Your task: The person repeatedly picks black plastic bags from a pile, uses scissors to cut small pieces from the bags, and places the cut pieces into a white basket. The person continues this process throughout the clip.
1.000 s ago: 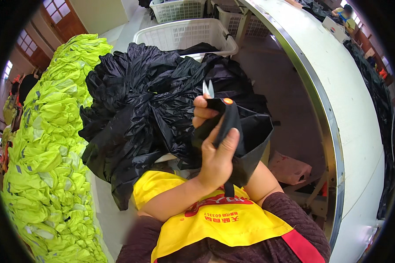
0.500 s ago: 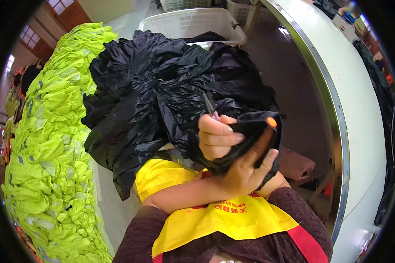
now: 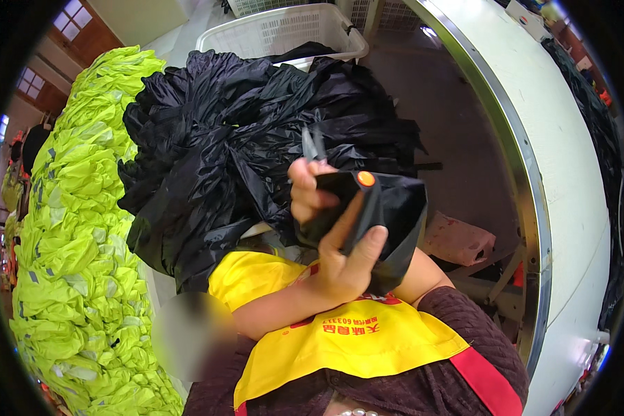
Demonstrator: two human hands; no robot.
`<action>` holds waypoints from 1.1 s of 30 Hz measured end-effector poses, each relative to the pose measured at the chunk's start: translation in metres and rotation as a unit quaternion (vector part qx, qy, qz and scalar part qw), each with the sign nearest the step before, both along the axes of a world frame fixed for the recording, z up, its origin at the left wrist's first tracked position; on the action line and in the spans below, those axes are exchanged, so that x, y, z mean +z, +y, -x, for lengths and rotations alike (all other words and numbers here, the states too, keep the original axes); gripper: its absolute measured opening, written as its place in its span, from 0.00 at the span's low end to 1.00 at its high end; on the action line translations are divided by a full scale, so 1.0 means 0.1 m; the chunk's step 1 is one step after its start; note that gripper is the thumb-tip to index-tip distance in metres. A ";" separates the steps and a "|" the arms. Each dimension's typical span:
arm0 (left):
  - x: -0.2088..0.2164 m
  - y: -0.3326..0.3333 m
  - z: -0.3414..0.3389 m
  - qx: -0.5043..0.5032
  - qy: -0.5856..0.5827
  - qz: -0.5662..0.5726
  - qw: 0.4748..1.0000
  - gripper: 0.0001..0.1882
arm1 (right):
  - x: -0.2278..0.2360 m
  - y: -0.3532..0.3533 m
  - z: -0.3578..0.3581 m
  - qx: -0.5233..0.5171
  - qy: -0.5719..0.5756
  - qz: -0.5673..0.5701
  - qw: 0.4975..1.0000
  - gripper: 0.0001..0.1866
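Note:
My forearms cross in front of the yellow apron (image 3: 347, 340). My left hand (image 3: 350, 267) pinches a piece of black cloth (image 3: 402, 215), thumb and forefinger closed on it. A small round orange spot (image 3: 366, 179) shows on the cloth's upper edge; whether it is a button or a sticker is unclear. My right hand (image 3: 306, 191), reaching over from the right behind the cloth, grips small thread snips (image 3: 312, 144), their blades pointing up and blurred. Its fingers also lie against the cloth edge. Beyond both hands spreads a large heap of black fabric (image 3: 208, 145).
Bright yellow-green garments (image 3: 76, 243) form a long pile along the left. Behind the black heap stands a white plastic basket (image 3: 277, 31) with black cloth inside. A white table with a metal edge (image 3: 506, 125) curves along the right. Below it lies a pinkish object (image 3: 457, 239).
Both hands and the snips have shifted left in the picture. The cloth is turned and spread wider, its orange spot now nearer my right hand. The whole view has shifted slightly.

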State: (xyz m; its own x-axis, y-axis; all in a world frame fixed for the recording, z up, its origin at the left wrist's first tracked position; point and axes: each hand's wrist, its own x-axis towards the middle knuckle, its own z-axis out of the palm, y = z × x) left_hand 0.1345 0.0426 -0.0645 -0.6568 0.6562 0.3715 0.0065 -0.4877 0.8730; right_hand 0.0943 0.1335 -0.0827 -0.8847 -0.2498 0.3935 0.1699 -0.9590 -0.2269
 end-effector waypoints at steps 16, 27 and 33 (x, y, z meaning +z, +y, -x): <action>-0.37 -0.92 0.74 -0.175 -0.342 0.158 0.910 0.24 | 0.55 0.67 -0.51 -0.408 0.032 -0.745 0.526 0.15; -0.24 -0.86 0.87 0.063 0.212 0.253 0.942 0.13 | 0.26 0.43 -0.41 -0.409 0.221 -0.767 0.443 0.10; -0.39 -0.96 0.98 0.235 0.496 0.177 0.817 0.16 | -0.08 0.42 -0.56 -0.591 0.316 -0.708 0.223 0.09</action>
